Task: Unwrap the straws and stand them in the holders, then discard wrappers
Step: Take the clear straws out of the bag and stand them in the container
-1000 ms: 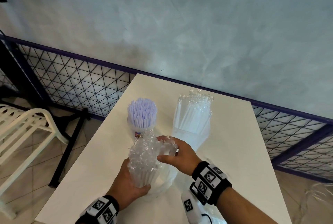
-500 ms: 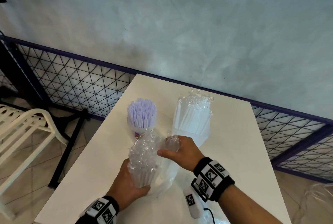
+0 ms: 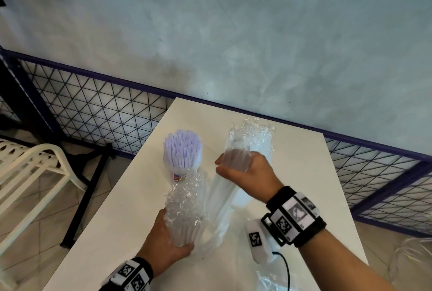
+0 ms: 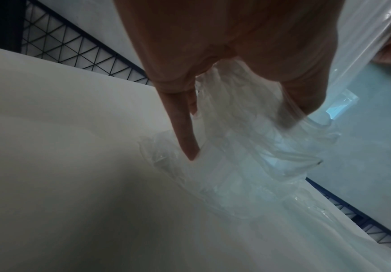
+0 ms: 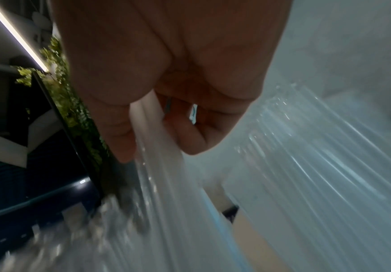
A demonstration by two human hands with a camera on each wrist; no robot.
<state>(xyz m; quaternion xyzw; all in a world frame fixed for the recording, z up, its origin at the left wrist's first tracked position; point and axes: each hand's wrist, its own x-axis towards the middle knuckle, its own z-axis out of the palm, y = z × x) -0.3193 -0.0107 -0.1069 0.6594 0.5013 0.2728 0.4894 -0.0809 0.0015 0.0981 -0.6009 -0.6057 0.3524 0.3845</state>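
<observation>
While you looked down at the white tabletop (image 3: 131, 197), a white plastic chair (image 3: 28, 169) stood off its left side on the tiled floor. Your left hand (image 3: 163, 246) was curled around the lower end of a bundle of white straws (image 3: 187, 216), thumb across the front, and the bundle's long axis ran nearly upright, tipped slightly away from you, with crinkled clear film bunched round its upper half. Behind it, a holder (image 3: 177, 170) stood upright, packed with lilac straws (image 3: 183, 148) pointing up; a small coloured label showed on its front, but you could not have read any writing on it. Your right hand (image 3: 245, 173) pinched the clear wrapper (image 3: 236, 157), which stretched down and to the left toward the base of the held bundle as a long translucent sleeve. Just behind that hand, a second wrapped bundle (image 3: 254, 136) stood upright on the tabletop, its crinkled top pointing up. Both wrists wore black bands with square black-and-white marker tags, and more clear plastic (image 3: 271, 281) lay at the near edge.
</observation>
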